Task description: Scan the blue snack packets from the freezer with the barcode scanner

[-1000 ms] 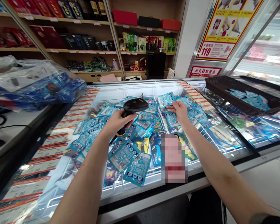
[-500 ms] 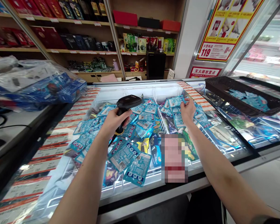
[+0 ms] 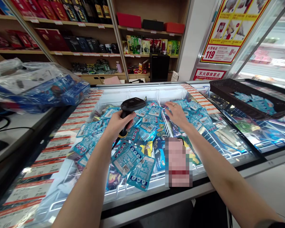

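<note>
My left hand (image 3: 117, 125) is closed round the handle of a black barcode scanner (image 3: 133, 104), its head above a spread of small blue packets (image 3: 125, 160). My right hand (image 3: 177, 114) reaches over the divider area at the back, fingers apart and holding nothing I can see. Close to it on the right lie more blue packets (image 3: 199, 115). Several packets overlap on the glass top of a chest freezer (image 3: 228, 142). Near the front edge is a phone (image 3: 178, 161), mostly blurred by pixelation.
A dark basket (image 3: 249, 104) with blue packets stands at the right. Plastic-wrapped blue boxes (image 3: 68, 91) are stacked at the left. Price labels (image 3: 48, 158) run along the left side of the freezer. Behind it stand shelves (image 3: 85, 55) of goods.
My right hand has moved left from the packets at the back right, letting go of the one it touched, and its fingers have spread. My left hand still holds the scanner.
</note>
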Demonstrator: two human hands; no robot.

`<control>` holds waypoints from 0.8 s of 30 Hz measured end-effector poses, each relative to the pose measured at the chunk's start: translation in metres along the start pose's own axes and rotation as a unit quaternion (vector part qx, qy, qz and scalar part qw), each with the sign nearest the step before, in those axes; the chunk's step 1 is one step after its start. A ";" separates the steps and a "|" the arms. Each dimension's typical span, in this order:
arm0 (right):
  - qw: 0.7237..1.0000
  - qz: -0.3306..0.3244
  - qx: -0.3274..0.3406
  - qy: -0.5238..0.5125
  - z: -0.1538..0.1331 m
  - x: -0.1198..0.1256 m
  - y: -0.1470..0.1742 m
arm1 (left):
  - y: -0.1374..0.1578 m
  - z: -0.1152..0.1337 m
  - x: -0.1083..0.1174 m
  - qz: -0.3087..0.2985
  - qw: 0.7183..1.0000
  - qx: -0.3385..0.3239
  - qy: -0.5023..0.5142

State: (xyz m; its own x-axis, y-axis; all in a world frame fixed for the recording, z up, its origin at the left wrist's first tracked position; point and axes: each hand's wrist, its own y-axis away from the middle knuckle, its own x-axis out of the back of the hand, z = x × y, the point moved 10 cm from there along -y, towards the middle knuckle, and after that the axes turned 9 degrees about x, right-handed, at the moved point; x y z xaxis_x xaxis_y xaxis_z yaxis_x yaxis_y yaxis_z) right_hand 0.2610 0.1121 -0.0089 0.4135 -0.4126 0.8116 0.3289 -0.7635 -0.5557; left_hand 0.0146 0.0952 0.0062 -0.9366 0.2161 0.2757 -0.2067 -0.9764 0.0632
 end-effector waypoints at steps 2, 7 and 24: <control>0.996 -0.073 0.040 -0.016 -0.016 -0.025 -0.007 | 0.000 -0.001 0.000 -0.003 1.000 -0.002 0.003; 0.989 -0.141 0.032 -0.024 -0.021 -0.052 -0.014 | -0.001 -0.004 0.001 -0.006 1.000 -0.008 0.002; 0.988 -0.096 -0.116 0.045 0.019 -0.049 -0.011 | -0.003 -0.005 0.001 -0.010 1.000 -0.003 0.009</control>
State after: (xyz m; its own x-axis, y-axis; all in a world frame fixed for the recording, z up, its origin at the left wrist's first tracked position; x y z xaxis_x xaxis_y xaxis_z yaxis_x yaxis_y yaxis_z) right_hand 0.2533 0.1504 -0.0458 0.2816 -0.2837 0.9166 0.1867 -0.9208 -0.3424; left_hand 0.0125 0.0986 0.0016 -0.9374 0.2360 0.2562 -0.2277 -0.9718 0.0621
